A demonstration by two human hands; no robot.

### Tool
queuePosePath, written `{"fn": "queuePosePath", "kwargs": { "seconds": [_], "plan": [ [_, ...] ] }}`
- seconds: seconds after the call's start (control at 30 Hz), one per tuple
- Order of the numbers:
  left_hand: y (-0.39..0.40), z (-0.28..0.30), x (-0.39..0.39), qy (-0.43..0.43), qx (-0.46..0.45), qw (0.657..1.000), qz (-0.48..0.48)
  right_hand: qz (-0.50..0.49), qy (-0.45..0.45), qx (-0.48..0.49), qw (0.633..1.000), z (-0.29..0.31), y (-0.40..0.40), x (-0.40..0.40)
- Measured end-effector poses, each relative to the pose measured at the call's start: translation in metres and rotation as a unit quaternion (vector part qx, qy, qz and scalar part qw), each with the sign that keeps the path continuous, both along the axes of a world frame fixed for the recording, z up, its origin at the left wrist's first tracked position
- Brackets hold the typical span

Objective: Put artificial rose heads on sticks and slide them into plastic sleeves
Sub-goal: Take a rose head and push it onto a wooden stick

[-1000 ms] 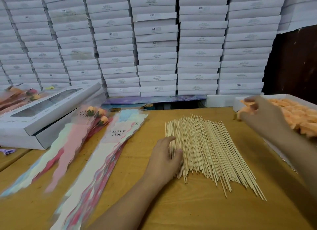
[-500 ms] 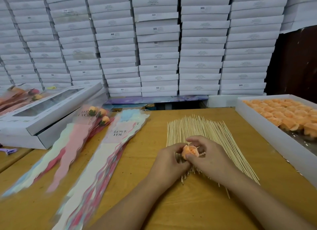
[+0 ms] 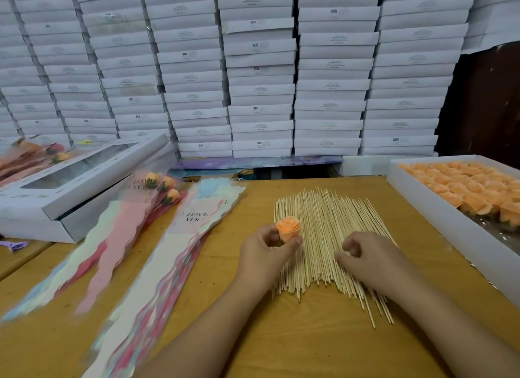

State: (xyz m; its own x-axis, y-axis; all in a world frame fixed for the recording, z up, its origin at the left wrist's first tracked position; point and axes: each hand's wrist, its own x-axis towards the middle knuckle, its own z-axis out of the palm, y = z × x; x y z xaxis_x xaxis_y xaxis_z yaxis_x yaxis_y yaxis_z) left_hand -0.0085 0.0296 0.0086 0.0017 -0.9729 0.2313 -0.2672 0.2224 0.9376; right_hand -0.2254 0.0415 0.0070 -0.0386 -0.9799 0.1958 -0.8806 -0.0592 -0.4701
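Observation:
My left hand (image 3: 264, 260) pinches one orange rose head (image 3: 288, 228) between thumb and fingers, bloom up, over the left side of the pile of wooden sticks (image 3: 323, 217). My right hand (image 3: 368, 262) rests on the right part of the pile with thumb and fingers curled down onto the sticks; whether it pinches a stick is hidden. A stack of empty "LOVE YOU" plastic sleeves (image 3: 180, 253) lies left of the sticks. Further left lie sleeves with finished roses (image 3: 166, 191) inside. More orange rose heads (image 3: 464, 186) fill a white tray (image 3: 439, 217) at the right.
A white window box (image 3: 73, 180) sits at the far left with more sleeved roses behind it. Stacked white boxes (image 3: 259, 68) wall off the back of the wooden table (image 3: 309, 341). A small purple tool (image 3: 15, 245) lies at the left edge.
My right hand brought a rose head from the tray to the middle and passed it to my left hand. The right hand then moved right onto the sticks.

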Motion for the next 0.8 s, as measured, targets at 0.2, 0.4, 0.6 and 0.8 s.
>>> {"fn": "queuePosePath", "kwargs": {
  "seconds": [0.2,0.4,0.6,0.8],
  "plan": [
    [-0.003,0.007,0.006,0.125,0.064,0.990,0.010,-0.031,-0.029,0.023,0.999,0.006,0.002,0.000],
    [-0.009,0.010,0.012,0.199,0.142,0.970,0.008,-0.042,-0.023,0.073,0.996,0.010,0.003,-0.003],
    [-0.012,0.008,0.011,0.220,0.166,0.961,-0.021,-0.049,-0.067,0.109,0.991,0.017,0.006,-0.004],
    [-0.014,0.006,0.012,0.245,0.167,0.954,-0.042,-0.055,-0.095,0.114,0.987,0.025,0.007,-0.008]
  ]
}}
